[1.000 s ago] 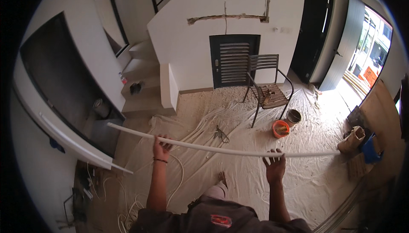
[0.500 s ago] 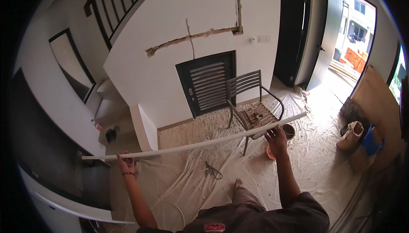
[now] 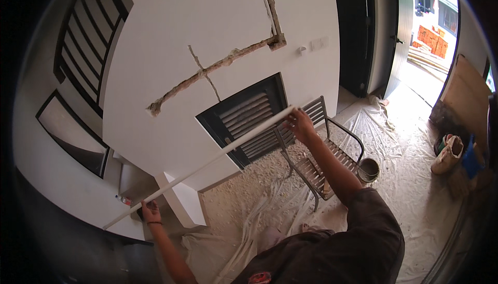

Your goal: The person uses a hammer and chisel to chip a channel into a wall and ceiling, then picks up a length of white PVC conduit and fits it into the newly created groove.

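Observation:
A long white pipe (image 3: 207,162) runs diagonally in front of me, from low on the left to high on the right. My left hand (image 3: 150,211) is closed on it toward its lower end. My right hand (image 3: 299,124) grips it at the upper end, raised in front of a dark louvered hatch (image 3: 244,123). Above the hatch, a chased channel (image 3: 228,58) with crossing grooves cuts into the white wall. A metal slatted chair (image 3: 321,180) stands behind my right forearm.
Debris and plastic sheeting (image 3: 378,128) cover the floor. A bucket (image 3: 368,170) sits beside the chair. Bags (image 3: 447,154) and a board (image 3: 464,97) lean at the right. An open door (image 3: 398,35) shows bricks outside. A stair railing (image 3: 88,45) and step wall (image 3: 184,201) are at left.
The pipe has tilted, its right end rising with my right hand and its left end lower. The view has moved closer to the grooved wall.

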